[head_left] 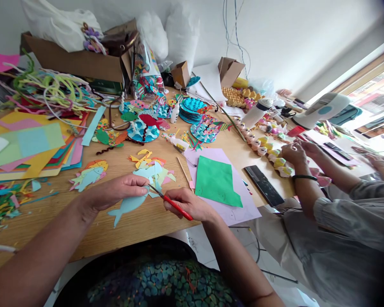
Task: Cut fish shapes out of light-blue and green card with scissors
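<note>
Between the thumb and fingers of my left hand (132, 187) is a light-blue paper fish (129, 207), its forked tail pointing down and to the left. My right hand (187, 204) grips red-handled scissors (178, 207), whose blades reach the fish's edge beside my left fingertips. Just behind lie light-blue and yellow paper scraps (155, 172). Several cut paper fish (91, 177) rest in a small pile to the left. Right of my right hand, a green paper sheet (216, 181) covers part of a lilac sheet (225, 215).
Stacked coloured paper (25, 147) and a heap of clippings (3, 200) occupy the left side. Decorated blue discs (144, 130), a glue bottle (175, 113) and a pencil (184, 168) lie beyond my hands. A dark phone-like slab (264, 185) sits near a co-worker's hands (296, 151) at right.
</note>
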